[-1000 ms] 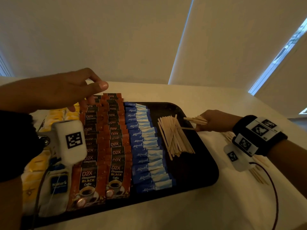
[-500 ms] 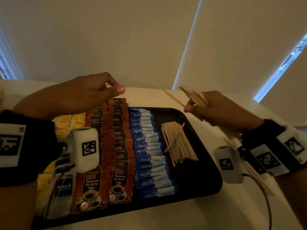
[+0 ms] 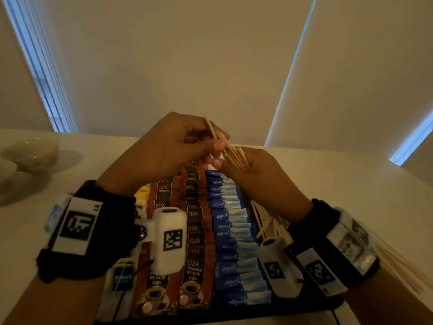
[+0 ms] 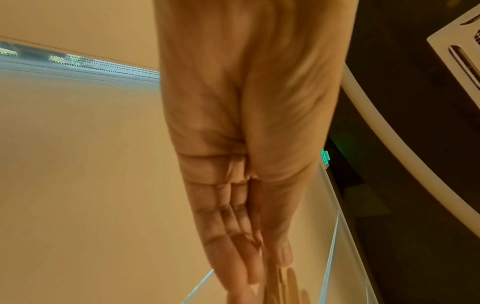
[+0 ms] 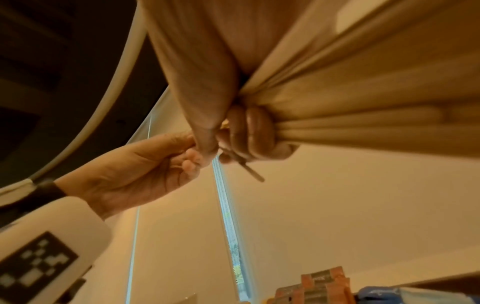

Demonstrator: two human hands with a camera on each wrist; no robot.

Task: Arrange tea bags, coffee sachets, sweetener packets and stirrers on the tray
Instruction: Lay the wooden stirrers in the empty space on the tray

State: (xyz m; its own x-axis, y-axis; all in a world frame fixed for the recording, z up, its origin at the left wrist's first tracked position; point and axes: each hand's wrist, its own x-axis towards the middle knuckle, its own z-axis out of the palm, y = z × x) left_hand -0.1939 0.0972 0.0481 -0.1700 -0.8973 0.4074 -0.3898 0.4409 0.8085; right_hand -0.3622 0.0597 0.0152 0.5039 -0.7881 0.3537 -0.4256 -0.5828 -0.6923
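Above the far end of the black tray [image 3: 293,309], at the centre of the head view, both hands meet around a bundle of thin pale wooden stirrers [image 3: 234,153]. The right hand [image 3: 262,181] has its fingers curled tight round the bundle, which fans out past its knuckles; in the right wrist view the same sticks [image 5: 363,115] fill the upper right of the frame, with one dark tip poking out below the fist. The left hand [image 3: 168,151] comes in from the left and pinches the upper ends of the sticks between thumb and fingertips; the left wrist view shows only its palm [image 4: 246,123], blurred, so the pinch cannot be read there. Below the hands the tray lies on a white table [image 3: 351,184]. Across it, from left to right of the frame, run a column of yellow tea bags [image 3: 143,192], two columns of brown and black coffee sachets [image 3: 194,240] and a column of blue sweetener packets [image 3: 225,227]. More loose wooden stirrers [image 3: 264,219] lie on the tray just right of the blue packets, partly hidden by the right wrist. At the lower left of the frame a white tea bag with a blue tag [image 3: 121,276] rests at the tray's near corner. Pale bowls [image 3: 30,153] stand on the table at the left edge.
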